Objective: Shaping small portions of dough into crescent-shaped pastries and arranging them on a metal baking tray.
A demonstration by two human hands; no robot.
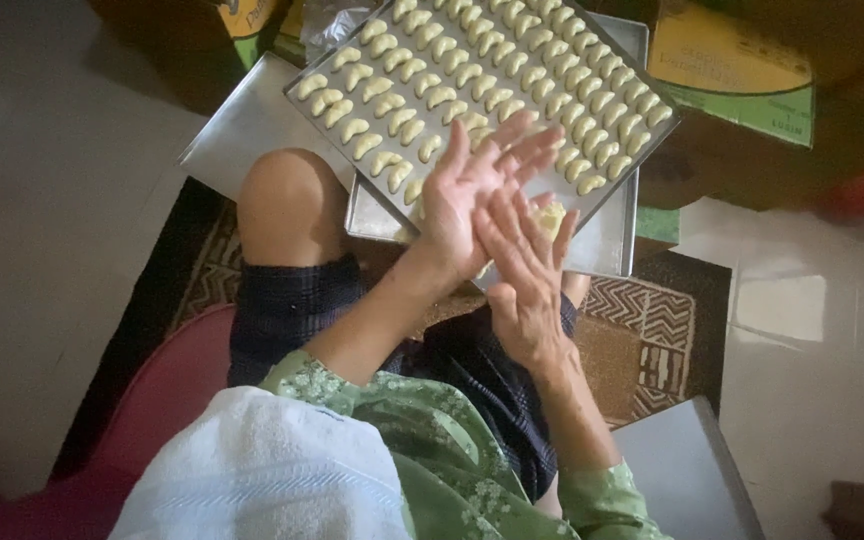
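A white towel [262, 470] lay nearest the camera, draped over the person's green flowered sleeve [432, 430], with dark checked cloth [292, 310] covering the lap beyond it.

A small lump of pale yellow dough [550, 217] sat pressed between the two palms, only its right edge showing past the fingers. The left hand [472, 190] was spread flat, fingers straight and fanned out toward the far side, palm turned to the right. The right hand [522, 275] lay flat against it, fingers extended and slightly apart, covering most of the dough. Neither hand was curled; both were open and pressing the dough between them, held just above the near edge of the trays.

Just beyond the hands sat a metal baking tray [642, 50], turned at an angle and filled with rows of small crescent-shaped dough pieces [492, 75] in the same pale yellow. It rested on another metal tray [607, 235], whose bare surface showed at the near right. A third flat tray [242, 125] stuck out to the left, behind the bare knee [287, 200].

A patterned brown rug [652, 330] lay under the seated person, on a pale tiled floor [812, 320]. Cardboard boxes [732, 70] stood at the far right, and a red rounded seat [162, 390] showed at the near left.
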